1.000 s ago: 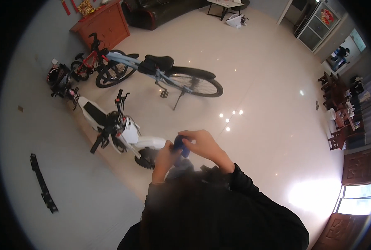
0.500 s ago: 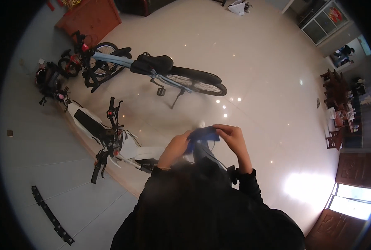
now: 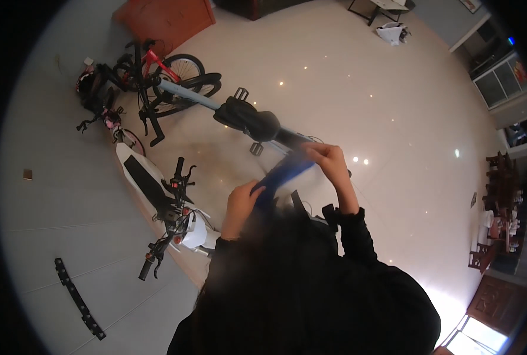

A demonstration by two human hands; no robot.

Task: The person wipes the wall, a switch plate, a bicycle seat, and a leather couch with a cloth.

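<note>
Far left on the floor (image 3: 393,118) there's a black strip w/ holes (image 3: 77,297), lying flat, well apart from everything else. Next over, a white scooter-type bike (image 3: 157,195) w/ black handlebars, and behind it a red bike (image 3: 157,62) plus a light blue bike (image 3: 228,109) w/ a black saddle, all parked close together near an orange cabinet (image 3: 166,21). Middle of the shot: left hand (image 3: 244,201) is closed around the lower end of a blue strap (image 3: 281,174), right hand (image 3: 328,163) pinches the upper end, so the strap's stretched on a slant btwn both hands, held up in front of the person's dark-sleeved chest, overlapping the blue bike in view. Can't tell what the strap is exactly, too blurry. Far right edge: dark wooden chairs (image 3: 500,189).
</note>
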